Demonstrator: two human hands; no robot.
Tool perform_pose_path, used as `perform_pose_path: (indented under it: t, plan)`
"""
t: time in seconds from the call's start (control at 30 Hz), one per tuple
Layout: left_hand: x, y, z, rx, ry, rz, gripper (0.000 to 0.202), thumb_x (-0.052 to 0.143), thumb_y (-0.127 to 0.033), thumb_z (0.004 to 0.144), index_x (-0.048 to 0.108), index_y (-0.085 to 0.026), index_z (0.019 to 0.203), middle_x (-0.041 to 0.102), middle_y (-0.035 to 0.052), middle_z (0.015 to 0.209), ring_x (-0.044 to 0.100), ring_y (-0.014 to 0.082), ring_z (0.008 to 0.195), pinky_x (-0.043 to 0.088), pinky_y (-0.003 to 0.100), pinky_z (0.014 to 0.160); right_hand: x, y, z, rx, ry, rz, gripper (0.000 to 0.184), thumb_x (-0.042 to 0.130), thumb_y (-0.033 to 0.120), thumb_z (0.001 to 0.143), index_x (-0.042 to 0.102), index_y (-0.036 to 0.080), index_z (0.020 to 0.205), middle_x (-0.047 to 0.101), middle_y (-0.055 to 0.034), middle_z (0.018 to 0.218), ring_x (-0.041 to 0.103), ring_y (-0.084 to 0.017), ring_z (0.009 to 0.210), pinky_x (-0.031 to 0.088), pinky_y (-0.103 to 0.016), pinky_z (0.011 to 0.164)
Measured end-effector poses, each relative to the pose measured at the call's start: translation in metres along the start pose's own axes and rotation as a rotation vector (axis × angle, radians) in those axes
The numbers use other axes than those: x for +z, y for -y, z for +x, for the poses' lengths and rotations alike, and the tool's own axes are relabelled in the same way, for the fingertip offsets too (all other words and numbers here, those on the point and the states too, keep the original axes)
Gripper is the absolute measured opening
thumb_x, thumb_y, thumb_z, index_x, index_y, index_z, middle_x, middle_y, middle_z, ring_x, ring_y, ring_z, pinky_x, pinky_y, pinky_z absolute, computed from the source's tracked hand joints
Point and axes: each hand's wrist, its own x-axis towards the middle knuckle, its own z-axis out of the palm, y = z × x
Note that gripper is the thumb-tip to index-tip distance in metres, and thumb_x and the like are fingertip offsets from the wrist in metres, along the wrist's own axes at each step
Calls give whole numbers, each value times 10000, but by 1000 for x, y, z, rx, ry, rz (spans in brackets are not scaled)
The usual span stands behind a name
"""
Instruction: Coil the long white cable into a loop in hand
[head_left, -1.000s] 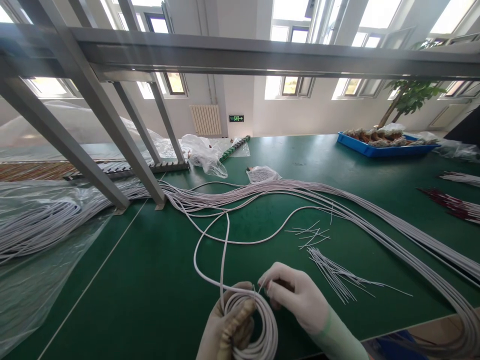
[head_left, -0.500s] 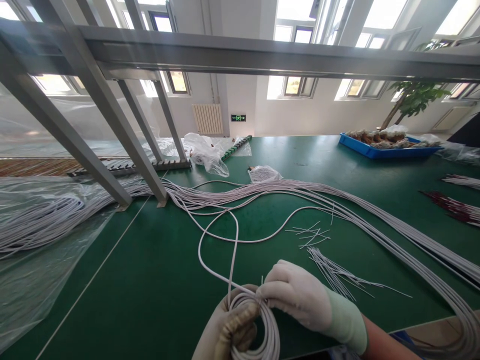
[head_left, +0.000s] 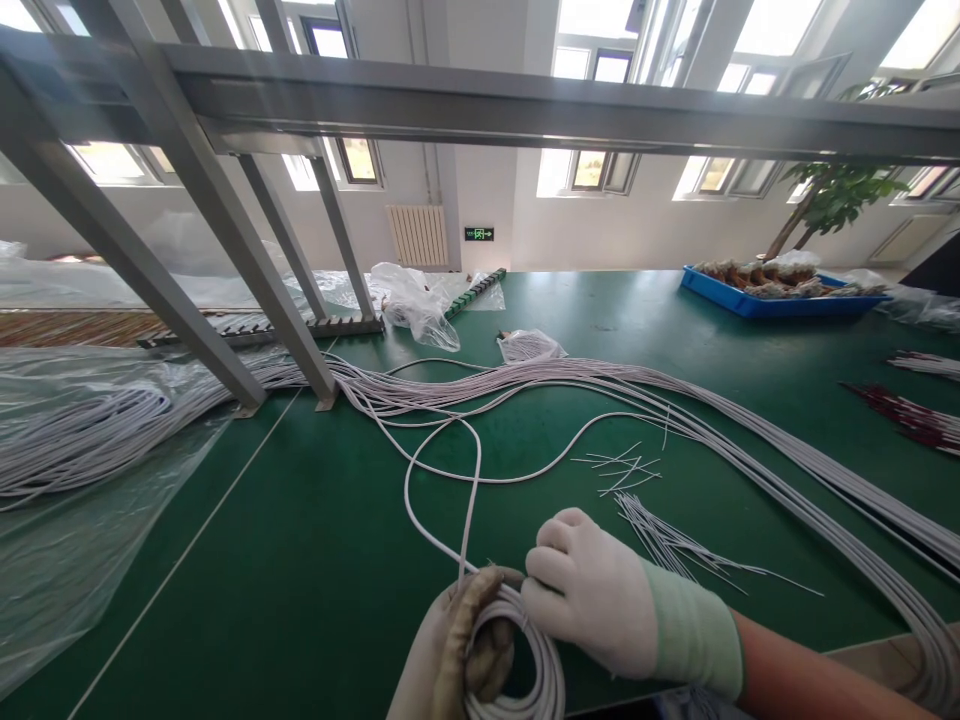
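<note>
Both my hands wear white gloves at the near edge of the green table (head_left: 300, 560). My left hand (head_left: 450, 650) is closed around a coil of white cable (head_left: 536, 670), thumb through the loop. My right hand (head_left: 592, 590) is closed with its fingers curled against the top of the same coil. A loose loop of the cable (head_left: 442, 470) runs from the coil up the table toward a long bundle of white cables (head_left: 675, 410). A small pile of thin white ties (head_left: 675, 550) lies just right of my right hand.
A grey metal frame (head_left: 247, 270) stands on the table's left with clear plastic sheeting (head_left: 75, 540) and more cables under it. A blue tray (head_left: 780, 295) sits far right, a plastic bag (head_left: 416, 305) at the back, red-tipped wire bundles (head_left: 907, 415) at the right edge.
My right hand has moved left and closed down onto the top of the coil. The loose cable loop has drawn a little closer to my hands.
</note>
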Motion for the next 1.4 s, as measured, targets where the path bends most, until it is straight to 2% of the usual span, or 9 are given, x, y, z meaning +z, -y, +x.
perform_pose_path:
  t: [0.2, 0.4, 0.53, 0.63, 0.8, 0.93, 1.17, 1.3, 1.4]
  plan:
    - [32, -27, -1, -161, 44, 102, 289, 819, -493, 799, 767, -213, 851, 669, 37, 683, 627, 203, 622, 548, 297, 622, 1, 11, -3, 326, 93, 225, 224, 423, 217, 984, 499, 213, 773, 521, -28, 758, 387, -192, 677, 303, -367, 655]
    - [37, -26, -10, 262, 43, 656, 117, 767, -378, 845, 806, -269, 864, 746, 62, 781, 674, 247, 711, 526, 315, 669, 17, 13, 3, 978, 366, 1027, 273, 447, 295, 946, 426, 240, 679, 441, 45, 577, 422, -144, 528, 317, -273, 517]
    - [25, -28, -3, -47, -66, 301, 385, 811, -578, 789, 764, -220, 921, 672, 31, 701, 594, 177, 629, 467, 238, 559, 1, 2, -1, 878, 164, 1229, 455, 298, 434, 1088, 570, 210, 801, 491, 45, 571, 471, -140, 521, 424, -264, 560]
    - [15, -33, 5, -192, 36, 77, 543, 877, -626, 699, 737, -178, 971, 638, -5, 648, 443, 78, 490, 327, 181, 470, -7, -6, -8, 637, -67, 958, 360, 432, 460, 1092, 667, 190, 1121, 619, -30, 865, 580, -178, 757, 481, -306, 717]
    - [16, -33, 8, -224, 149, 47, 467, 866, -569, 755, 721, -178, 966, 624, -31, 621, 380, 56, 463, 370, 192, 502, -3, -10, -7, 156, -6, 509, 370, 381, 388, 1124, 678, 197, 1016, 598, -60, 944, 508, -195, 787, 393, -337, 714]
    - [17, -34, 4, -257, 171, 104, 493, 854, -605, 745, 719, -183, 963, 642, -10, 669, 567, 125, 595, 446, 211, 569, -8, -8, -3, 55, 77, 305, 319, 372, 308, 1094, 591, 190, 893, 554, -45, 862, 431, -199, 727, 350, -362, 705]
    - [12, -38, 6, -266, 251, 41, 550, 967, -569, 569, 758, -184, 902, 658, -9, 642, 440, 92, 507, 394, 216, 532, -16, 0, -2, -20, 130, 172, 230, 422, 245, 1046, 545, 209, 855, 552, -33, 827, 408, -201, 714, 293, -382, 685]
    - [23, -31, -2, -96, 112, 256, 424, 820, -609, 762, 755, -211, 892, 668, 30, 686, 526, 170, 587, 467, 260, 574, -3, 10, 3, 472, 116, 534, 268, 472, 237, 957, 421, 224, 694, 459, 17, 695, 381, -162, 636, 278, -335, 610]
    - [27, -29, -10, 90, 64, 483, 306, 774, -544, 815, 768, -241, 853, 692, 60, 746, 602, 239, 722, 494, 268, 597, 3, 12, 7, 909, 347, 1049, 265, 493, 217, 869, 401, 234, 621, 382, 56, 551, 384, -133, 514, 271, -275, 499]
